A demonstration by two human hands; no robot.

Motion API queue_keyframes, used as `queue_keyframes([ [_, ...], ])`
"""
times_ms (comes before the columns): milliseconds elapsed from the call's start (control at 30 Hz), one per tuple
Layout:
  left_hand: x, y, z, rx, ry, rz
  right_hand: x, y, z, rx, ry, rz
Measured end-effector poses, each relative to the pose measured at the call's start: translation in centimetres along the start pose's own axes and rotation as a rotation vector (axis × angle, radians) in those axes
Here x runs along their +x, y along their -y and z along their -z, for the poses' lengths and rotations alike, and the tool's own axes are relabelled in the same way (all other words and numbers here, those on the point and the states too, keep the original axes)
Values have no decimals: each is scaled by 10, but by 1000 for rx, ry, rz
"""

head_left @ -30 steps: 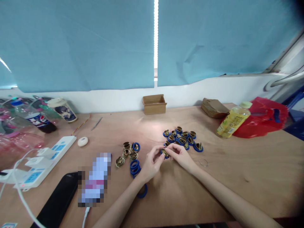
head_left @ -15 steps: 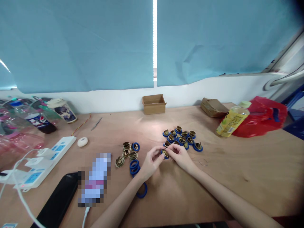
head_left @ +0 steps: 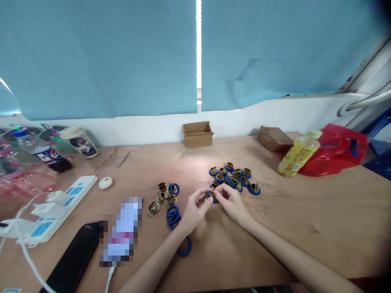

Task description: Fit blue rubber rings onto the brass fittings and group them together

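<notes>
My left hand (head_left: 194, 211) and my right hand (head_left: 233, 203) meet over the middle of the table, fingertips closed around one round brass-coloured piece with a blue ring (head_left: 212, 198). Fingers cover part of it. Just beyond my right hand lies a cluster of similar brass pieces fitted with blue rings (head_left: 235, 180). To the left of my left hand are several brass pieces without rings (head_left: 161, 197), each with a raised tab. Loose blue rings (head_left: 172, 212) lie beside my left wrist, one (head_left: 185, 247) partly behind my forearm.
A small open cardboard box (head_left: 198, 140) stands by the wall. At right are a brown packet (head_left: 274, 138), a yellow-labelled bottle (head_left: 297, 156) and a red plastic bag (head_left: 332, 152). At left lie a phone (head_left: 124, 232), a black case (head_left: 75, 258), a power strip (head_left: 61, 209) and bottles (head_left: 50, 154).
Both hands stay together on the same brass piece, with only a slight shift of the fingers. The loose ring by my left forearm shows a little further right and lower.
</notes>
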State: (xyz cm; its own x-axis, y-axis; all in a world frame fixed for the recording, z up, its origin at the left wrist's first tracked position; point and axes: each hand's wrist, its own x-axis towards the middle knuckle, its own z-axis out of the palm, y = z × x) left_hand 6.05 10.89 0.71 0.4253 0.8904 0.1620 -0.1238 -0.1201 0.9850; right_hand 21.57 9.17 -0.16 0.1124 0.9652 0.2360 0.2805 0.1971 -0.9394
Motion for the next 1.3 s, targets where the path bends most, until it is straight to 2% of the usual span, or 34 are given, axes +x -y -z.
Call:
queue_keyframes([
  [567,-4,7,2,51,53,-19,4,-1,1,37,62,-10],
  [1000,-6,11,4,141,60,-44,3,0,2,-46,66,36],
  [1300,-4,10,4,71,57,-104,6,6,9,-52,103,60],
])
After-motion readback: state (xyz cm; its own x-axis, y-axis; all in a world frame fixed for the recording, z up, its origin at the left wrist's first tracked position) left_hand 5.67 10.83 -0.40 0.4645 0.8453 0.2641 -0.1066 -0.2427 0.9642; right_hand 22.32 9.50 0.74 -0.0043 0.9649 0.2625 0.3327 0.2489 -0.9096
